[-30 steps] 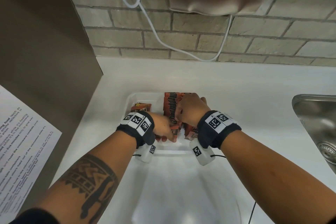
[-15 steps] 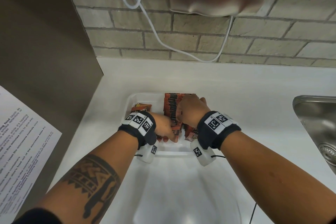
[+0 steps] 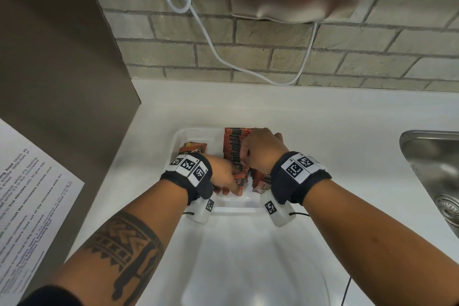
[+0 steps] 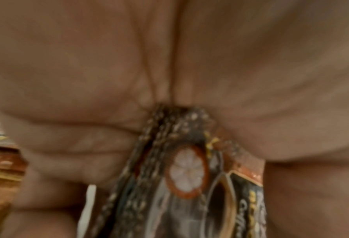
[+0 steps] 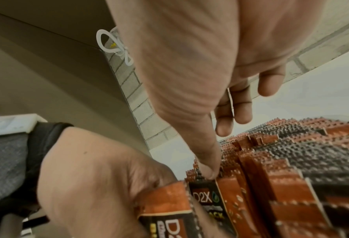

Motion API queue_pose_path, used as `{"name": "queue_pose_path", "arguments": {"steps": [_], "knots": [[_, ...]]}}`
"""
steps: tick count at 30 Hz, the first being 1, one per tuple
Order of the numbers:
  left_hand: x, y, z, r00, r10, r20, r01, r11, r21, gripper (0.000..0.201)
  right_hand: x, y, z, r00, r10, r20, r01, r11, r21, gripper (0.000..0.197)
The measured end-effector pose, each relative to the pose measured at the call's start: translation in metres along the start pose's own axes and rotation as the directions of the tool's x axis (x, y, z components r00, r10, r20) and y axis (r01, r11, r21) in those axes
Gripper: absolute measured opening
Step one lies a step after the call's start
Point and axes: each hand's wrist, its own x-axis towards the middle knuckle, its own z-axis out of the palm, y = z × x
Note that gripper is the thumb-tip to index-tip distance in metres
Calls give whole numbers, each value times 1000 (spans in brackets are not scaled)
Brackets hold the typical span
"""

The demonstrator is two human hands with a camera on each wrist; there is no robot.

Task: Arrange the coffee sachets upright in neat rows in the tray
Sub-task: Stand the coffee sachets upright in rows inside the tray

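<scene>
A: What is on the white counter point(image 3: 323, 131)?

B: A shallow clear plastic tray point(image 3: 196, 133) near the brick wall, holding orange-and-black foil coffee sachets point(image 3: 234, 141). They stand upright, packed edge to edge in a row along its right part, with serrated tops and "D2X" print. A couple more lie flat at the tray's left point(image 3: 193, 148).

A: And the hands?

B: The left hand point(image 3: 223, 176) has its fingers and thumb curled round a small bundle of sachets point(image 4: 187, 169) at the tray's near end. The right hand point(image 3: 260, 149) rests over the row, thumb tip pressing a sachet's top edge, the other fingers loosely bent (nothing gripped, as far as the right wrist view shows).

A: Anything around?

B: A steel sink point(image 3: 432, 169) to the right, a printed paper notice point(image 3: 32, 196) on the left, a white cable point(image 3: 211, 40) looping down the wall.

A: Hard to see?

B: The hands and wristbands cover the tray's middle; the left wrist view is blurred.
</scene>
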Motion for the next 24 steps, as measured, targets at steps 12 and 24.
{"name": "queue_pose_path", "arguments": {"steps": [12, 24], "knots": [[-29, -9, -12, 998, 37, -50, -42, 992, -115, 27, -7, 15, -22, 997, 39, -62, -28, 986, 163, 24], [-57, -28, -21, 844, 334, -420, -536, 582, -612, 16, -38, 1, -35, 979, -78, -190, 190, 694, 694, 17]]}}
